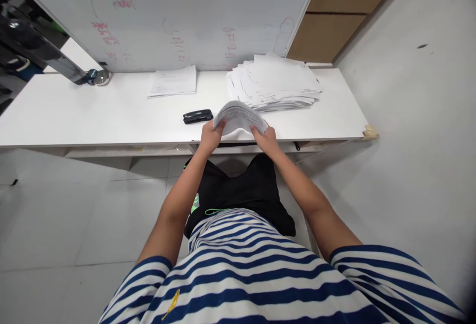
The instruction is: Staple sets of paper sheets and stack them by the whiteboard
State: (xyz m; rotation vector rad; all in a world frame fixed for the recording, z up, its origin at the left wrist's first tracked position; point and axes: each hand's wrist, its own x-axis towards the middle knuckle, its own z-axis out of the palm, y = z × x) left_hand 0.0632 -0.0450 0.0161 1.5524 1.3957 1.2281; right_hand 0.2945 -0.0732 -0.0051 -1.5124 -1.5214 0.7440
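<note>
Between my two hands a few printed sheets of paper point(240, 111) are bent into an arch above the desk's front edge. My left hand point(211, 137) grips their left side, thumb on the near face. On the opposite side my right hand point(265, 138) pinches the sheets in the same way. A black stapler point(198, 116) lies on the desk just left of my left hand. Behind the held sheets, a large uneven pile of papers point(275, 81) rests on the desk. A smaller, neater stack of papers point(173, 81) lies farther left.
The white desk point(92, 121) runs along a whiteboard point(178, 17) with red writing. At its left back stands a dark clear tube-like object point(55, 54) with a round silvery piece point(102, 77). Brown cardboard point(327, 31) leans behind, and a grey wall point(416, 131) borders the right.
</note>
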